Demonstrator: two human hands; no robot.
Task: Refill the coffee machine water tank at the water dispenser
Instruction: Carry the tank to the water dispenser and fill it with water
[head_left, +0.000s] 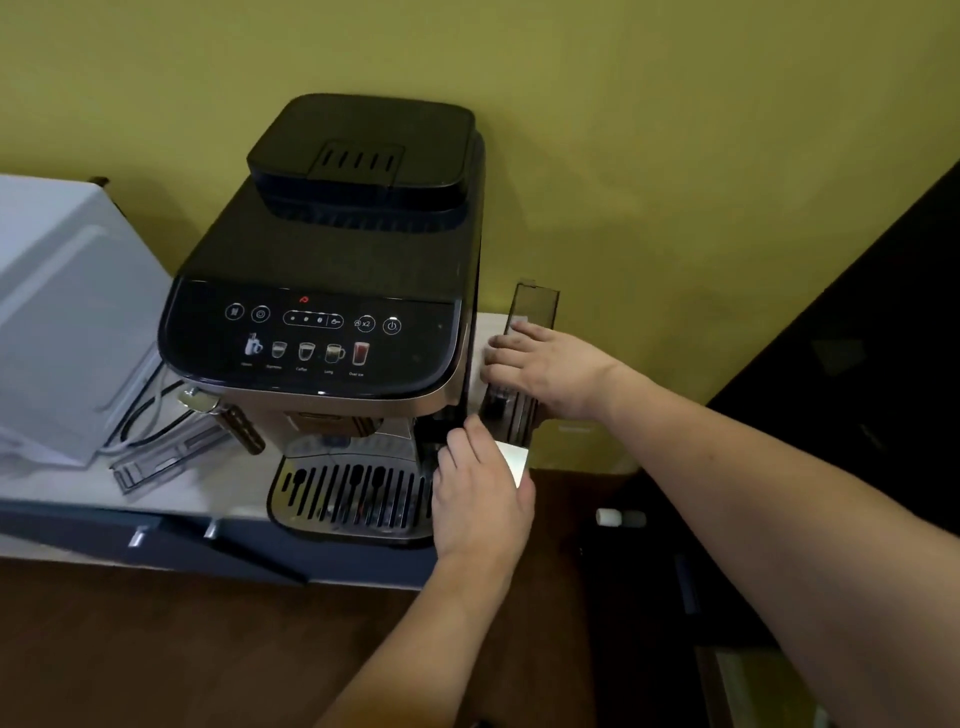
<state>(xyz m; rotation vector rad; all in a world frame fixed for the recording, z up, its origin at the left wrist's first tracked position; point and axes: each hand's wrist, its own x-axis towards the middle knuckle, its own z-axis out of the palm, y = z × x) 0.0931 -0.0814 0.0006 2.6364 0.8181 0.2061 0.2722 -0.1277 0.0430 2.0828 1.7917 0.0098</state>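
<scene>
A black coffee machine (322, 312) stands on a white counter (156, 493) against a yellow-green wall. Its smoky, translucent water tank (535, 306) sits at the machine's right side, pulled partly out with its top showing. My right hand (545, 369) lies across the tank's upper edge, fingers wrapped over it. My left hand (483, 499) presses on the tank's lower front corner, where a pale panel (514, 460) shows between the fingers. The tank's lower part is hidden by both hands.
A white appliance (67, 322) stands left of the machine, with a clear plastic tray (161, 457) and a steam wand (234, 421) beside it. The drip tray grille (353, 493) juts over the counter edge. Dark furniture (857, 364) rises at right; a small white object (613, 517) lies on the brown floor.
</scene>
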